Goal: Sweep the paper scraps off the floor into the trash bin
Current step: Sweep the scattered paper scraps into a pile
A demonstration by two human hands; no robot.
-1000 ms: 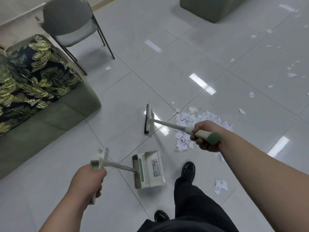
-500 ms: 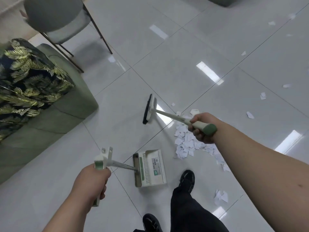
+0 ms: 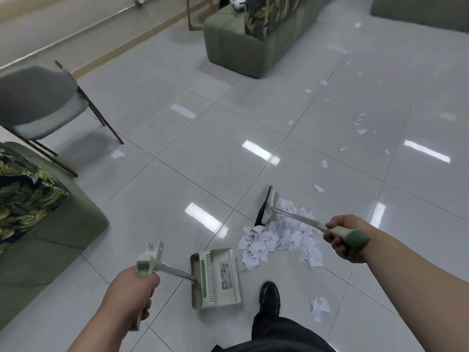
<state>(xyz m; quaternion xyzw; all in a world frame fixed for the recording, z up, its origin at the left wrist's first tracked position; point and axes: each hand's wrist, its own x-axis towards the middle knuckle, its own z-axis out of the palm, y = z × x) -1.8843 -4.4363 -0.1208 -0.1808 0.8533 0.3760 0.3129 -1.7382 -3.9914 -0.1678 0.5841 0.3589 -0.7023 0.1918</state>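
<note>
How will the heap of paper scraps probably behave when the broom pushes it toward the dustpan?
Probably light: the paper scraps are small, crumpled pieces, so some may scatter sideways. The glossy floor likely lets them slide easily. Flat ones may slip under the broom.

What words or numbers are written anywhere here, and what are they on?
Sticker on the dustpan: dark print and a small green mark, too blurred to read.
Broom: no writing shows.
Nothing else here shows words or numbers.

We see bright overhead light, glare bars on the glossy floor (image 3: 203, 161) beyond our right hand (image 3: 347, 237), blurred bowed edges.
</note>
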